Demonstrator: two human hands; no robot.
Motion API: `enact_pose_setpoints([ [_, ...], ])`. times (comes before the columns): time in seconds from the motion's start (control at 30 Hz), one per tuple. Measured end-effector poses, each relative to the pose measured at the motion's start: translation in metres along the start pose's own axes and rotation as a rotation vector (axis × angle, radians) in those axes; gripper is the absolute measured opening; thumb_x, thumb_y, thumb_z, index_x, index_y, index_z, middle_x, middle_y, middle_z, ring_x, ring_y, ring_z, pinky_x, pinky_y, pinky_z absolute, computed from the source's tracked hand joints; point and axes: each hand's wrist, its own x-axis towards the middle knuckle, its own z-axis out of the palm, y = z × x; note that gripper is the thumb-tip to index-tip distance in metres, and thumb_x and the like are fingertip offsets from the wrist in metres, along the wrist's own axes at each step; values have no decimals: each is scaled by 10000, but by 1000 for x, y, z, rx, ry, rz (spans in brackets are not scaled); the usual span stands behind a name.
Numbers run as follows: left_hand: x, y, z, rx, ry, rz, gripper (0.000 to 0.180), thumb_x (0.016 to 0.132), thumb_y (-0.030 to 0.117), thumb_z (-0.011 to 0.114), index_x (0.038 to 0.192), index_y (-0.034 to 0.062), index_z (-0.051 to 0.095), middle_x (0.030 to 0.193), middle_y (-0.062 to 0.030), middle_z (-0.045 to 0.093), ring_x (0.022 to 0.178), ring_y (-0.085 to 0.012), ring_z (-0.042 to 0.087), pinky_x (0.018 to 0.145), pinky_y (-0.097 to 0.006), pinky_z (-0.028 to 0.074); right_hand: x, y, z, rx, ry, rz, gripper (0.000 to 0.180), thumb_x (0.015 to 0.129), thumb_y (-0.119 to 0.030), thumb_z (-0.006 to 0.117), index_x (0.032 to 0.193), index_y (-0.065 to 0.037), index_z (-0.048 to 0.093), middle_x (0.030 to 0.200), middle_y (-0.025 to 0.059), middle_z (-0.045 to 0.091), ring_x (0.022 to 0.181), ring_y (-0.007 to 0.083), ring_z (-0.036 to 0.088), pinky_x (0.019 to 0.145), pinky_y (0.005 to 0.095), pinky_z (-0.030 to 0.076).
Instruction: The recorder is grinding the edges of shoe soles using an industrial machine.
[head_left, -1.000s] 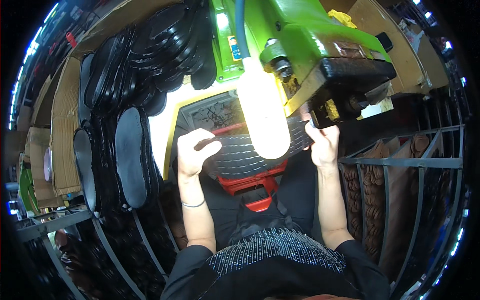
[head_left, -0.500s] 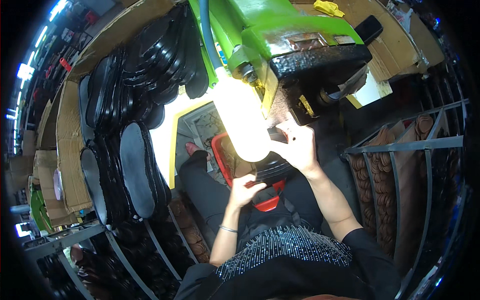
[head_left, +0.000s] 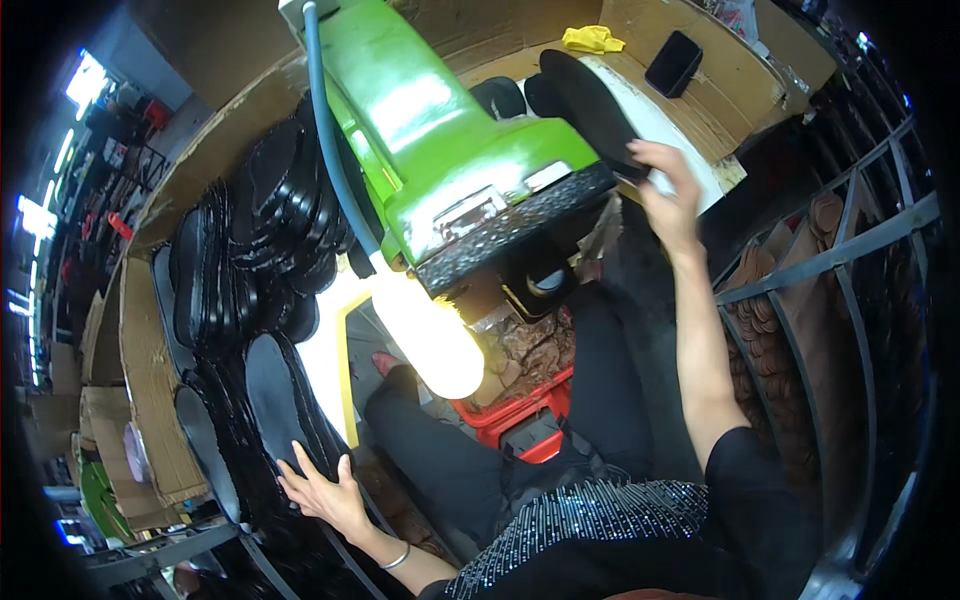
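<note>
Black soles (head_left: 273,375) nr both hands (head_left: 325,497).

There were two hands, one left hand (head_left: 335,502) and one right hand (head_left: 670,200), plus one bracelet (head_left: 397,557). The view held one green machine (head_left: 440,120), one lit lamp (head_left: 430,335), one blue-grey hose (head_left: 325,120), one yellow cloth (head_left: 594,39), one black slab (head_left: 674,64) and one red basket (head_left: 520,405). One long black sole (head_left: 590,105) was nearest the right hand. The stacked black soles (head_left: 270,190) and brown pieces (head_left: 757,320) overlapped too much to count.
</note>
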Motion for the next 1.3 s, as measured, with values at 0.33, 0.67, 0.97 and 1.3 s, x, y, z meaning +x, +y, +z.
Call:
enact_pose_setpoints([
  [0.33, 7, -48, -10, -314, 413, 226, 261, 713, 16, 715, 968, 11, 664, 1042, -116, 653, 1061, -305, 552, 949, -416, 410, -94, -19, 36, -32, -283, 166, 206, 743, -100, 715, 902, 1, 632, 1030, 157, 612, 980, 314, 588, 831, 368, 477],
  [0.67, 25, -26, -26, -404, 478, 151, 245, 598, -102, 577, 794, 43, 589, 855, -82, 622, 882, -281, 538, 876, -393, 404, -226, -87, 26, 361, -653, 680, 180, 707, 24, 691, 877, 23, 632, 844, 97, 633, 714, 165, 611, 626, 256, 476],
  [0.97, -30, 62, -88, -1364, 592, 730, 541, 571, 28, 839, 974, 50, 479, 764, -101, 620, 657, -215, 586, 583, -301, 494, -198, -132, 36, 867, -561, 770, 873, 612, -33, 804, 1364, -37, 362, 1305, 85, 498, 1124, 177, 512, 874, 265, 427],
  [1.3, -96, 180, 9, -1512, -282, 243, 493, 813, 47, 664, 1235, -54, 431, 1107, -164, 582, 952, -242, 609, 858, -317, 487, -277, -110, -20, 1146, -370, 1444, 371, 649, 117, 654, 1009, 34, 617, 917, 97, 657, 773, 164, 633, 645, 276, 539],
])
